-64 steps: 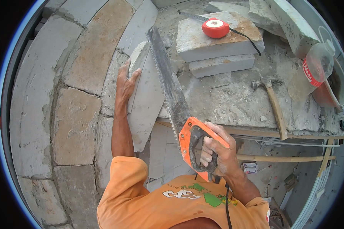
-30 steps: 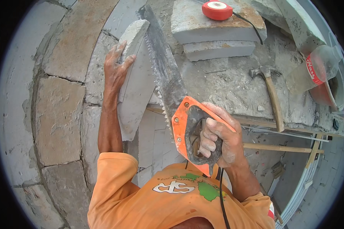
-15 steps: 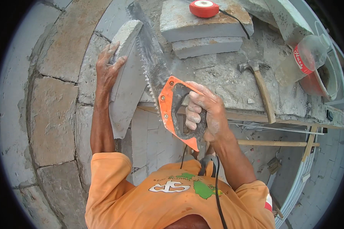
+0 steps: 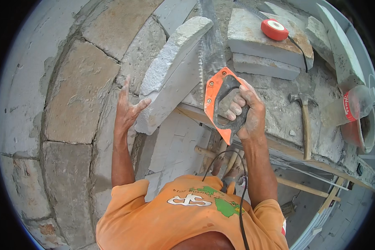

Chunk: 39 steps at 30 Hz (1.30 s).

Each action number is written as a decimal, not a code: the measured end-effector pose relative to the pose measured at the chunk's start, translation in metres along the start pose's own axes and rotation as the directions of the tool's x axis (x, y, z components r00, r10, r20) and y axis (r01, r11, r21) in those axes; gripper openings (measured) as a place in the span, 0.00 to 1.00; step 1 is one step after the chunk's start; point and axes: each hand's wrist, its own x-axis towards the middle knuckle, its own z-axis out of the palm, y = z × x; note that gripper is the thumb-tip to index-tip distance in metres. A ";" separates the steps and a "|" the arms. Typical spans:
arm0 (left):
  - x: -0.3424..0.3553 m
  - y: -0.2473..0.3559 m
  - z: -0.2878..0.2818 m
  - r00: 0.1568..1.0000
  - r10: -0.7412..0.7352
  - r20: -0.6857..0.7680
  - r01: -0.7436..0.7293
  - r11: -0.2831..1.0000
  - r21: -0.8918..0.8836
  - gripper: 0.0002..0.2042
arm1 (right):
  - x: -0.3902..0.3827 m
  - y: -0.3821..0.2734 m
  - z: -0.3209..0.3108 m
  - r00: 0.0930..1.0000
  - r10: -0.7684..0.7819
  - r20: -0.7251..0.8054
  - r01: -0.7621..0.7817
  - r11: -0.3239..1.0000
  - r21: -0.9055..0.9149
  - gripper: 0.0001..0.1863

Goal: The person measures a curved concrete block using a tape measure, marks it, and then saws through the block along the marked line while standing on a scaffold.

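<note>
My right hand point(image 4: 250, 106) grips the black and orange handle of a hand saw point(image 4: 212, 46), whose dusty, toothed blade points away from me along the right side of a pale grey block slab point(image 4: 166, 79) with a rough top edge. Left of that slab, my left hand point(image 4: 129, 108) has its fingers spread and holds nothing; the thumb tip is at the slab's edge, and I cannot tell whether it touches. Behind the saw, a red tape measure point(image 4: 274, 29) lies on two stacked blocks point(image 4: 266, 66).
A wood-handled hammer point(image 4: 305, 125) lies on the dusty ledge point(image 4: 279, 112) at right, beside a plastic jug point(image 4: 358, 106) and a bucket point(image 4: 356, 137). More slabs point(image 4: 339, 50) stand behind. A block wall point(image 4: 75, 91) runs down the left. Wooden poles point(image 4: 300, 185) show below the ledge.
My left hand has let go of the slab's top and moved down, fingers spreading. The slab's upper end now leans further right. The saw has moved forward, and the whole view has shifted.
</note>
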 end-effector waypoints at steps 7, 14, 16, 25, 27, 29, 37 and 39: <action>-0.058 -0.039 0.027 0.988 -0.155 -0.006 0.154 0.971 0.185 0.60 | 0.001 0.004 0.010 0.999 -0.001 0.039 0.001 1.000 0.008 0.23; -0.032 -0.045 0.056 0.980 -0.164 -0.115 0.172 0.983 0.069 0.52 | -0.001 0.004 0.024 0.999 0.012 -0.044 -0.014 0.999 -0.029 0.24; -0.034 -0.044 0.055 0.973 -0.172 -0.157 0.186 0.980 0.076 0.49 | -0.028 0.013 0.026 0.996 0.047 -0.075 -0.051 0.998 -0.044 0.25; -0.030 -0.049 0.073 0.949 0.132 -0.287 -0.103 0.988 0.112 0.46 | -0.005 -0.008 -0.004 0.997 0.079 -0.013 -0.078 0.995 0.064 0.25; -0.021 -0.049 0.079 0.952 0.079 -0.296 -0.071 0.997 0.037 0.46 | 0.021 -0.018 0.025 0.998 0.058 0.009 -0.058 0.998 -0.007 0.24; -0.021 -0.049 0.082 0.954 0.022 -0.300 -0.033 0.999 -0.030 0.46 | 0.014 0.010 0.036 0.999 0.038 -0.019 -0.039 0.998 -0.039 0.24; -0.022 -0.056 0.078 0.950 0.146 -0.277 -0.144 0.989 0.025 0.46 | -0.036 0.032 -0.003 0.998 0.002 -0.062 0.003 0.996 0.087 0.26; -0.012 -0.056 0.076 0.960 0.084 -0.265 -0.093 0.995 -0.020 0.46 | -0.021 0.030 -0.001 0.999 -0.016 -0.038 0.018 0.999 0.051 0.26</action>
